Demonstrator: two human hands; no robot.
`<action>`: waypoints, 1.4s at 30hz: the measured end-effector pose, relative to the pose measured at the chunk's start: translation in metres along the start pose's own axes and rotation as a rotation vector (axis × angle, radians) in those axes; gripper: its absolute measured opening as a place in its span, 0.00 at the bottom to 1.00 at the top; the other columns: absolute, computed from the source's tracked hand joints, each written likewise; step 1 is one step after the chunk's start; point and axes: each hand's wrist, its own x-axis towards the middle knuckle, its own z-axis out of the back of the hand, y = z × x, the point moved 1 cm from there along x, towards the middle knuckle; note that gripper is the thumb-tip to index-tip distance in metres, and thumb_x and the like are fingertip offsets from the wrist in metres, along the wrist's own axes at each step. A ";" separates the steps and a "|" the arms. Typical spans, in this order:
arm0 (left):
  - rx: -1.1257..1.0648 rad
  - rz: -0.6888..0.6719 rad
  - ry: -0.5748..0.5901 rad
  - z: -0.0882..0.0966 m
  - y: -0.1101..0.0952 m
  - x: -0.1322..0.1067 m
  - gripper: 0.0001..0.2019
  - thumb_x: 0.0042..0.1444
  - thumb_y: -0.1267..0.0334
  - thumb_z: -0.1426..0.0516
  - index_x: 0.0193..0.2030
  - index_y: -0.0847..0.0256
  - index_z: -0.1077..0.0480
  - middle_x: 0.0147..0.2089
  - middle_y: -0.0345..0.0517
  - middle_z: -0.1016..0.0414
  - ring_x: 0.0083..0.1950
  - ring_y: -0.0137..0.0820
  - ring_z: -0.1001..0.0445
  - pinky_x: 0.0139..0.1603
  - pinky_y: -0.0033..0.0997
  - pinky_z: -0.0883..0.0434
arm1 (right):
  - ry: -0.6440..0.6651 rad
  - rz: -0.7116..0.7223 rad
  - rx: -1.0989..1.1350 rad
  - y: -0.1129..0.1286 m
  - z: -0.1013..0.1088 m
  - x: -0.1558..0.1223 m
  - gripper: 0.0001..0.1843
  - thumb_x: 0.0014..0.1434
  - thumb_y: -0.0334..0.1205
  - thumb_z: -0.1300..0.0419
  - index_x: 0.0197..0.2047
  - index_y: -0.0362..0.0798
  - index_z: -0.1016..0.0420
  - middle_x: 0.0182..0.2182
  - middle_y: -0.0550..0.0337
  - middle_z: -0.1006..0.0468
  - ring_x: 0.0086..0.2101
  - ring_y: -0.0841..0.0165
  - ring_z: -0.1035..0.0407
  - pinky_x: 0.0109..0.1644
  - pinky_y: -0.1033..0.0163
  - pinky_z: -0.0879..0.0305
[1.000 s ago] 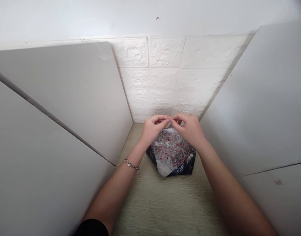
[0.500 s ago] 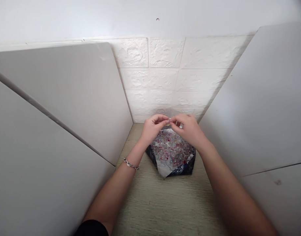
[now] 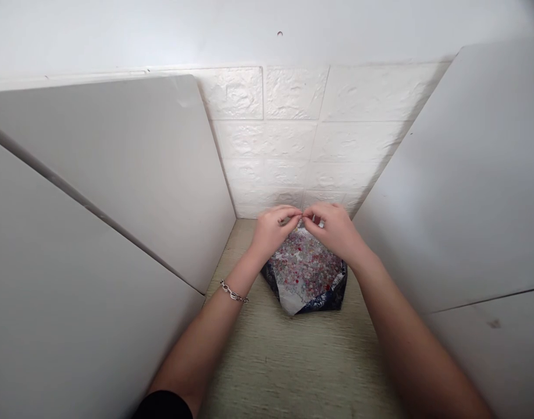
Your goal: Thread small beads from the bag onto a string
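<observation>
Many small beads (image 3: 302, 256), pink, red, clear and whitish, lie spread in an open folded tray-like wrapper (image 3: 326, 301) with a dark blue patterned outside. Over its far edge, my left hand (image 3: 273, 230) is closed in a pinch, thumb against forefinger. My right hand (image 3: 330, 227) pinches from the other side, its fingertips almost meeting those of the left. Whatever sits between the fingertips is too small to make out. A silver chain bracelet (image 3: 234, 292) circles my left wrist.
White panels stand on the left (image 3: 131, 163) and right (image 3: 476, 174). A white brick-patterned wall (image 3: 271, 139) closes off the back. Underneath is a greenish wood-grained tabletop (image 3: 288, 361).
My left hand has shifted very slightly to the right, its fingertips moving a little. My right hand stays nearly where it was, and the wrapper of beads has not moved.
</observation>
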 end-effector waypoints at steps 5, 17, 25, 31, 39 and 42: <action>0.145 -0.114 -0.006 -0.002 0.002 -0.002 0.08 0.52 0.68 0.46 0.36 0.61 0.27 0.39 0.46 0.24 0.41 0.28 0.27 0.45 0.32 0.29 | -0.001 -0.031 0.029 0.000 -0.001 0.000 0.08 0.52 0.34 0.50 0.26 0.47 0.31 0.26 0.60 0.27 0.29 0.69 0.36 0.38 0.61 0.46; 0.123 -0.162 0.082 0.003 0.006 -0.001 0.09 0.54 0.66 0.47 0.39 0.58 0.27 0.41 0.43 0.24 0.41 0.27 0.25 0.43 0.30 0.27 | -0.003 -0.026 0.044 0.003 0.002 -0.001 0.09 0.52 0.34 0.51 0.26 0.48 0.30 0.25 0.59 0.28 0.28 0.69 0.36 0.32 0.64 0.45; 0.208 -0.284 0.012 0.001 0.002 -0.002 0.08 0.54 0.67 0.47 0.37 0.62 0.28 0.38 0.45 0.24 0.39 0.26 0.26 0.41 0.26 0.28 | -0.009 0.016 -0.021 0.005 0.003 -0.004 0.11 0.47 0.28 0.52 0.30 0.48 0.31 0.29 0.58 0.26 0.31 0.66 0.34 0.40 0.60 0.44; 0.329 -0.383 -0.058 -0.001 0.004 -0.004 0.06 0.55 0.69 0.48 0.36 0.63 0.30 0.36 0.45 0.24 0.38 0.25 0.26 0.40 0.24 0.28 | -0.020 0.091 -0.244 0.011 0.001 -0.009 0.14 0.48 0.27 0.54 0.35 0.46 0.31 0.36 0.54 0.25 0.38 0.62 0.33 0.52 0.52 0.53; 0.416 -0.360 -0.054 -0.002 0.003 -0.006 0.06 0.54 0.70 0.49 0.34 0.64 0.31 0.34 0.44 0.25 0.36 0.26 0.27 0.38 0.25 0.30 | -0.030 0.044 -0.170 0.009 -0.002 -0.007 0.17 0.48 0.27 0.54 0.36 0.45 0.27 0.35 0.56 0.23 0.39 0.64 0.32 0.52 0.52 0.49; 0.435 -0.332 -0.047 -0.002 0.003 -0.007 0.06 0.55 0.69 0.50 0.33 0.64 0.31 0.32 0.44 0.25 0.35 0.26 0.28 0.37 0.25 0.32 | -0.023 -0.064 -0.025 0.009 -0.001 -0.005 0.19 0.48 0.29 0.54 0.36 0.46 0.24 0.34 0.57 0.23 0.37 0.65 0.31 0.46 0.56 0.41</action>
